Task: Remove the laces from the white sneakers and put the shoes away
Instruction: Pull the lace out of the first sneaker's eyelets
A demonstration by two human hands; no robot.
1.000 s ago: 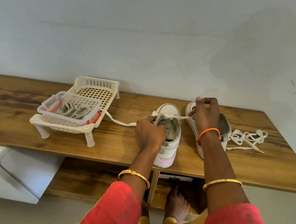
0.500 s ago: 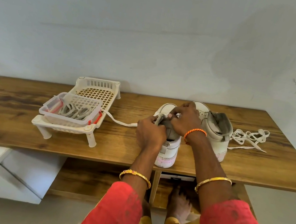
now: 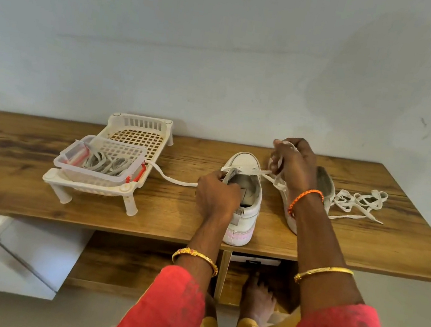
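A white sneaker [image 3: 243, 209] stands upright at the middle of the wooden table [image 3: 27, 163], heel toward me. My left hand [image 3: 216, 195] grips its tongue and collar. My right hand [image 3: 292, 163] is raised behind and to the right of the shoe and pinches its white lace [image 3: 268, 174], which runs taut from the eyelets. The lace's other end [image 3: 175, 179] trails left across the table. The second white sneaker [image 3: 324, 188] lies on its side behind my right wrist, mostly hidden. A loose lace [image 3: 356, 202] lies in a heap to its right.
A white plastic rack [image 3: 139, 138] on legs stands at the left, with a clear lidded box [image 3: 96, 168] of grey bands on it. A white wall rises behind the table. Below are a wooden shelf [image 3: 138, 263], a white cabinet [image 3: 13, 253] and my bare foot [image 3: 258, 298].
My right hand went from the shoe's opening up and to the right, drawing the lace taut out of the eyelets. My left hand stayed on the shoe's tongue.
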